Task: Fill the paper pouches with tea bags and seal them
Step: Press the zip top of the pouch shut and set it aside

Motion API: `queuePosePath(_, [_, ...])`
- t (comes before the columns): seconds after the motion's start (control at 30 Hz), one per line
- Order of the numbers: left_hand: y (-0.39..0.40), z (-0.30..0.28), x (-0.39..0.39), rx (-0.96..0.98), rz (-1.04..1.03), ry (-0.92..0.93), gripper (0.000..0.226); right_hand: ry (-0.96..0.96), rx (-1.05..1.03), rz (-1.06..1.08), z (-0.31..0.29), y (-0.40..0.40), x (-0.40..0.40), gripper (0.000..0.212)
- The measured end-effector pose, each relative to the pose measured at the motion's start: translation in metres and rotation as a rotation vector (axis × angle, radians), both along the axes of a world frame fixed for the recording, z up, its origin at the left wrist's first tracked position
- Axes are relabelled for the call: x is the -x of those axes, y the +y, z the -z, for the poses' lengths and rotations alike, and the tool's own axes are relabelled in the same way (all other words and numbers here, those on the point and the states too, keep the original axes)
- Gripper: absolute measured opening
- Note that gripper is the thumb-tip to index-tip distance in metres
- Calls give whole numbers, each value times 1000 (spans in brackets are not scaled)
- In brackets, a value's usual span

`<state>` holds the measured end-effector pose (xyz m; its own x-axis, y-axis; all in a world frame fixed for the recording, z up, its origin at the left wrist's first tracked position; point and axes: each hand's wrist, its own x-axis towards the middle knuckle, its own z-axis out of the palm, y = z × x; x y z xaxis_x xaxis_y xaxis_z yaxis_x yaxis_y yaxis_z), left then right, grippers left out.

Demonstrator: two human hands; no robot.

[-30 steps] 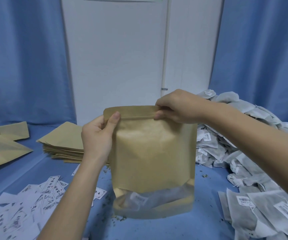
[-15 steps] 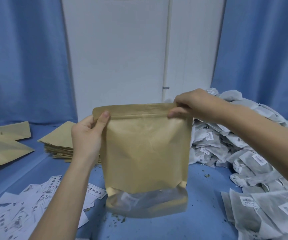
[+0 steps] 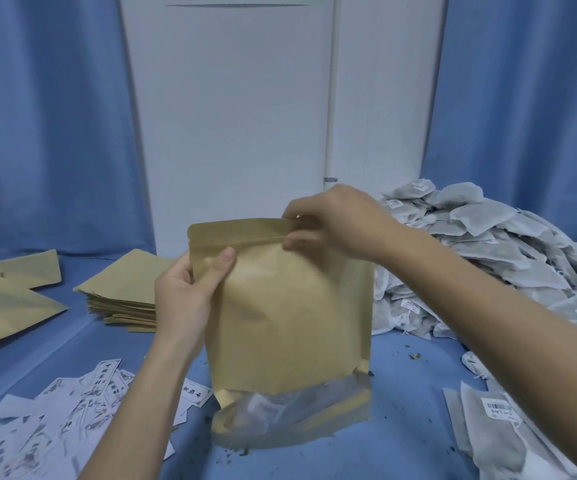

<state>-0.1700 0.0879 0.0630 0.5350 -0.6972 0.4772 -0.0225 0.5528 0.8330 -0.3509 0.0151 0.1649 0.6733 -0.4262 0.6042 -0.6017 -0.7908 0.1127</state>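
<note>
A filled brown paper pouch (image 3: 294, 320) stands upright on the blue table, tea bags showing through its clear bottom window (image 3: 290, 410). My left hand (image 3: 190, 292) grips the pouch's upper left edge, thumb across the front. My right hand (image 3: 335, 223) pinches the zip strip at the top, a little right of its middle. A big heap of grey tea bags (image 3: 488, 258) lies to the right.
A stack of flat empty pouches (image 3: 124, 289) sits behind my left hand, with more pouches (image 3: 6, 299) at far left. Loose printed paper labels (image 3: 55, 414) cover the near left. Further tea bags (image 3: 488, 431) lie at the near right. Blue curtains hang behind.
My right hand went out to the top right corner of the strip and has now come back towards the middle. The pouch shifted slightly on the table; my left hand keeps its grip.
</note>
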Motion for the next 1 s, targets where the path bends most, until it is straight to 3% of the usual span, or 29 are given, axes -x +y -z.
queuePosePath(0.1, [2, 0, -4, 22, -6, 10, 17, 19, -56, -8, -3, 2, -12, 23])
queuePosePath(0.2, [6, 9, -10, -66, 82, -33, 29, -6, -93, 27, 2, -1, -1, 29])
queuePosePath(0.33, [7, 42, -3, -318, 270, -108, 71, -205, -157, 29, 13, -5, 18, 24])
queuePosePath(0.43, [3, 60, 1, -376, 308, -53, 90, -192, -93, -4, 17, -8, 18, 26])
queuePosePath(0.5, [-1, 62, -1, -354, 286, -21, 81, -250, -71, 14, 20, -16, 25, 53])
queuePosePath(0.57, [-3, 63, -5, -343, 274, 21, 68, -461, -361, 43, 33, -19, 42, 85])
queuePosePath(0.6, [-4, 64, -7, -337, 281, 60, 63, -533, -566, 23, 46, -19, 53, 91])
queuePosePath(0.67, [-4, 65, -11, -326, 305, 167, 59, -525, -945, -65, 83, -20, 72, 78])
queuePosePath(0.73, [-3, 63, -11, -327, 331, 269, 52, -524, -1165, -133, 121, -19, 79, 51])
queuePosePath(0.87, [-5, 51, -5, -433, 409, 291, 44, -767, -1234, -208, 155, -18, 74, 21])
queuePosePath(1.0, [5, 33, -14, -361, 592, 400, 40, -959, -1256, -183, 158, -20, 62, 19])
